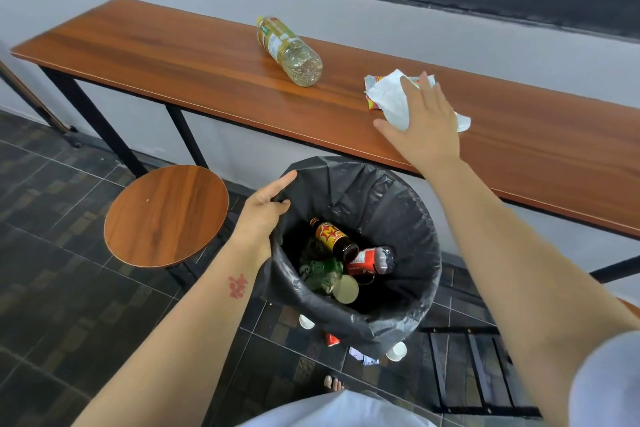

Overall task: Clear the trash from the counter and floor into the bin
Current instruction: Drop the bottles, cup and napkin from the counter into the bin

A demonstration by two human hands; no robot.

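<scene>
Head view: the right hand point(424, 125) lies flat and spread on the crumpled white tissue point(391, 102), fingers open and not yet closed around it; a printed snack wrapper point(372, 85) peeks out beneath the tissue. The left hand point(265, 215) is clamped on the rim of the black plastic-lined round bin point(391, 319), thumb inside the liner, index finger pointing along the edge, holding the bin just under the front edge of the long brown wooden desk point(173, 59).

Further along the desk, well apart from the right hand, lies 1 clear plastic bottle with a yellow label point(289, 50), on its side. Inside the bin sit bottles and a can already dropped in. On the dark tiled floor point(52, 270) beside the bin's base show 2 small white cups point(396, 351), a red scrap and some paper. A round wooden stool point(166, 215) stands to the left.

The step in hand looks like gathering the tissue and wrapper. Next, the right fingers need to close and bunch both together, then carry or sweep them over the desk edge into the bin; the bottle and floor litter remain.
</scene>
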